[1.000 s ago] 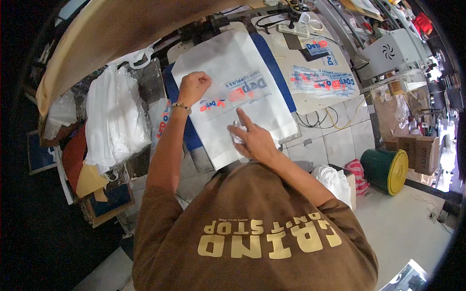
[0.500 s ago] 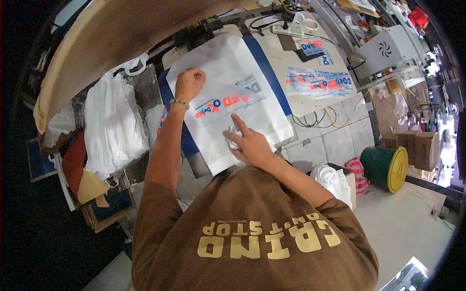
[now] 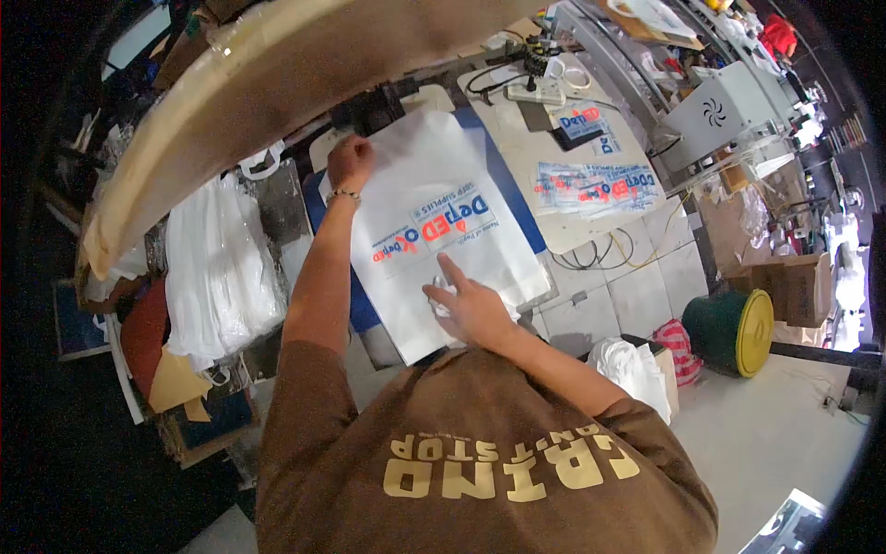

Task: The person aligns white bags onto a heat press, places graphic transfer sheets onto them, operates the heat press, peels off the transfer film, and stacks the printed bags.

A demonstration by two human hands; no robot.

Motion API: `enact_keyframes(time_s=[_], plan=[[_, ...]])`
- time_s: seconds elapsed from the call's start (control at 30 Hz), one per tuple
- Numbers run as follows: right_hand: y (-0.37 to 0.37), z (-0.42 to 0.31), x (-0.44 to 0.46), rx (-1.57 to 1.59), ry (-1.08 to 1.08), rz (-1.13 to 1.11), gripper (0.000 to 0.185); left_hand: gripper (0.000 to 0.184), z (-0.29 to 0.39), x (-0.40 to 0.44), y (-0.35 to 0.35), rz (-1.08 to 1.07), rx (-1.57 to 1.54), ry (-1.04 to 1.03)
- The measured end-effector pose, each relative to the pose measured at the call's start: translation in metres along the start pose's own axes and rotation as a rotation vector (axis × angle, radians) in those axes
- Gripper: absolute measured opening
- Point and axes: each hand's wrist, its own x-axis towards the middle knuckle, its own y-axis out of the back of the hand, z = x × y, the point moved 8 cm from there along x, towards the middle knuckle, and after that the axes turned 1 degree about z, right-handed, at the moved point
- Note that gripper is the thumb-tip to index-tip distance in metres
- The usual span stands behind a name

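Observation:
A large white sheet [image 3: 406, 314], perhaps a flat fabric bag, lies over a blue board [image 3: 512, 189]. It bears a blue and red "DepED OK" print [image 3: 434, 226]. My left hand [image 3: 350, 162] is closed at the sheet's far left edge; what its fingers pinch, if anything, cannot be made out. My right hand [image 3: 475, 309] rests on the near part of the sheet just below the print. Its index finger is stretched out, and a crumpled white wad [image 3: 441, 297] shows under the other fingers.
White bags [image 3: 217, 277] are piled at the left. Printed clear films [image 3: 595, 187] and a phone-like dark slab [image 3: 579, 136] lie on a pale board at the right. A green bin with a yellow lid [image 3: 757, 332] stands lower right. A large curved tan panel [image 3: 277, 83] overhangs the far side.
My left hand has moved up and slightly left. The print, partly greyed behind a lifted translucent layer before, now shows whole and bright. My right hand stays on the sheet.

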Motion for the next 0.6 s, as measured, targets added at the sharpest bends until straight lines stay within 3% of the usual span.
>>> enact_keyframes(time_s=[0.07, 0.13, 0.2, 0.27, 0.3, 0.33, 0.37, 0.4, 0.43, 0.47, 0.5, 0.53, 0.57, 0.6], plan=[[0.001, 0.0, 0.0, 0.024, -0.002, -0.01, 0.055, 0.014, -0.024, 0.01, 0.005, 0.049, -0.033, 0.021], [0.009, 0.003, -0.001, 0.045, -0.002, -0.025, 0.055, 0.015, -0.057, 0.002, 0.038, 0.286, -0.083, 0.036], [0.021, 0.02, -0.009, 0.298, -0.005, 0.036, 0.051, 0.019, -0.101, -0.035, 0.071, 0.503, -0.392, -0.06], [0.052, 0.056, -0.026, 0.197, -0.398, 0.204, 0.049, 0.023, -0.05, -0.084, 0.152, 0.265, -0.169, 0.3], [0.076, 0.061, -0.034, 0.103, -0.491, 0.304, 0.048, 0.025, -0.067, -0.121, 0.179, 0.362, -0.085, 0.125], [0.098, 0.068, -0.043, 0.005, -0.585, 0.404, 0.048, 0.025, -0.087, -0.168, 0.187, 0.224, -0.565, 0.522], [0.1, 0.08, -0.051, -0.001, -0.586, 0.403, 0.048, 0.027, -0.116, -0.217, 0.195, 0.172, -0.559, 0.341], [0.094, 0.096, -0.059, -0.042, -0.581, 0.352, 0.05, 0.026, -0.125, -0.272, 0.204, 0.036, -0.596, 0.639], [0.087, 0.106, -0.064, -0.085, -0.582, 0.303, 0.051, 0.026, -0.131, -0.322, 0.213, -0.184, -0.262, 0.725], [0.084, 0.109, -0.066, -0.094, -0.598, 0.312, 0.051, 0.026, -0.104, -0.357, 0.229, -0.168, -0.197, 0.587], [0.079, 0.11, -0.065, -0.066, -0.584, 0.284, 0.056, 0.024, -0.119, -0.402, 0.228, -0.412, 0.08, 0.855], [0.076, 0.11, -0.065, -0.036, -0.569, 0.256, 0.061, 0.023, -0.087, -0.443, 0.241, -0.321, 0.002, 0.753], [0.077, 0.108, -0.067, 0.099, -0.702, 0.231, 0.058, 0.028, -0.134, -0.504, 0.229, -0.667, 0.088, 0.882], [0.078, 0.108, -0.066, 0.086, -0.721, 0.244, 0.058, 0.03, -0.145, -0.545, 0.221, -0.79, 0.111, 0.924]])
